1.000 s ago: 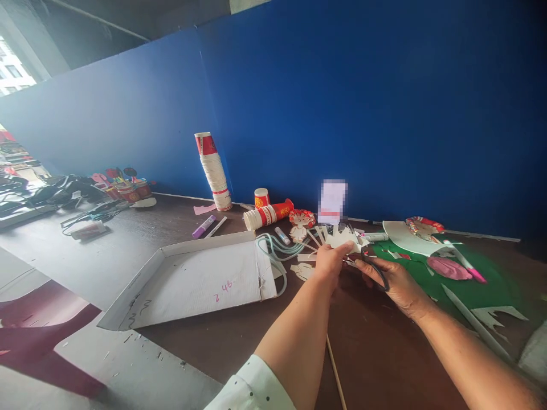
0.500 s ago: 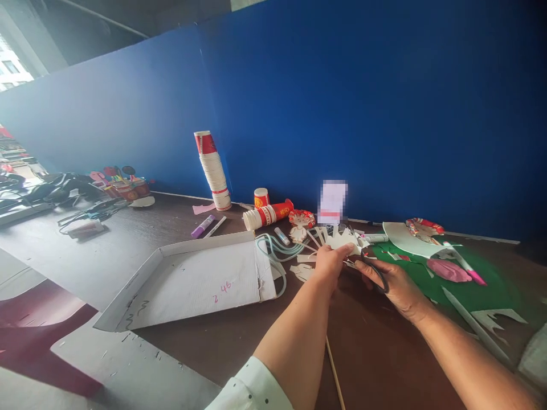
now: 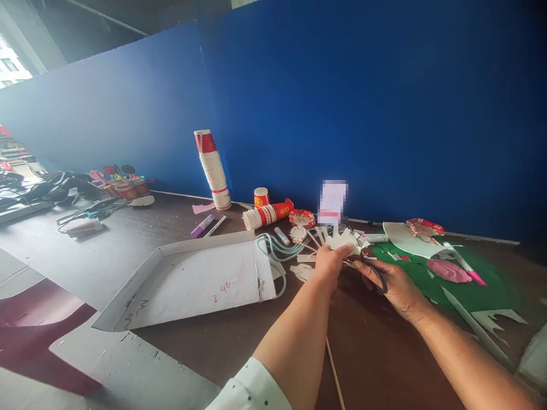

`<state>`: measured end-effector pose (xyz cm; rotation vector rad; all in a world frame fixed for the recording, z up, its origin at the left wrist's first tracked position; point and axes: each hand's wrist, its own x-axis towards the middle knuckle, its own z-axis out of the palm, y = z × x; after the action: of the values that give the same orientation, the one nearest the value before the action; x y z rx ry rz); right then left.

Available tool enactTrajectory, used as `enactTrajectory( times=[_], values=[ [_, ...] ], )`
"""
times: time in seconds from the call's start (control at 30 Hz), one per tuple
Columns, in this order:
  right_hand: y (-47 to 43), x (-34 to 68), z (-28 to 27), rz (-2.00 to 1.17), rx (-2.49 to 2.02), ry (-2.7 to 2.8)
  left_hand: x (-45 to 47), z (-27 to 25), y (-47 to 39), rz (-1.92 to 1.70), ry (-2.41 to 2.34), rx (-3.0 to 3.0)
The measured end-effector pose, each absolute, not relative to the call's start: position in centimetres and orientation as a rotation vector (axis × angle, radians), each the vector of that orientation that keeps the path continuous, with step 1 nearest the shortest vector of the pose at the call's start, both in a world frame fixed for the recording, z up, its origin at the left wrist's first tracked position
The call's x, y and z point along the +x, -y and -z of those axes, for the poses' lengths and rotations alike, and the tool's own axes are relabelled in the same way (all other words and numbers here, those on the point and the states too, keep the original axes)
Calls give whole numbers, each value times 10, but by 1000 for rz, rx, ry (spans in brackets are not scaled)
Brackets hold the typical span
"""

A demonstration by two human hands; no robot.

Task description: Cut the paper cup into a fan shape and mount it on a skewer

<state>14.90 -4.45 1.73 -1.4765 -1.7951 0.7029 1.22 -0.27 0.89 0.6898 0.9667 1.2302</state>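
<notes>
My left hand [image 3: 335,261] is closed on a white paper cut-out [image 3: 342,241] with a jagged, strip-like edge, its thumb lying on top. Dark-handled scissors [image 3: 375,272] are in my right hand [image 3: 395,287], with fingers through and around the loops. The blades point toward the paper's right side, partly hidden by it. White paper strips [image 3: 314,239] fan out left of the paper. Beside my left wrist, more cut white paper [image 3: 302,272] lies on the dark table.
A shallow white cardboard tray [image 3: 192,285] stands left. Behind are a tall paper cup stack [image 3: 212,171], lying cups [image 3: 269,214] and a blue partition [image 3: 363,114]. On the right, green sheet [image 3: 410,267] bears a pink cut-out [image 3: 448,271] and a pink marker [image 3: 475,277]. A thin stick [image 3: 334,373] lies in front.
Both hands stay almost in place on the paper and scissors. The scissors' handles have shifted very slightly; the surrounding things look the same.
</notes>
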Motion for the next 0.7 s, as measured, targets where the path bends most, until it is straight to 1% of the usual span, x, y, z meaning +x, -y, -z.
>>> enactTrajectory(
  times=[0.43, 0.7],
  values=[
    [42, 149, -13, -721, -1469, 1800, 14, -12, 4, -1239, -986, 626],
    [50, 142, -24, -751, -1442, 1791, 15, -5, 1, -1305, -924, 625]
  ],
)
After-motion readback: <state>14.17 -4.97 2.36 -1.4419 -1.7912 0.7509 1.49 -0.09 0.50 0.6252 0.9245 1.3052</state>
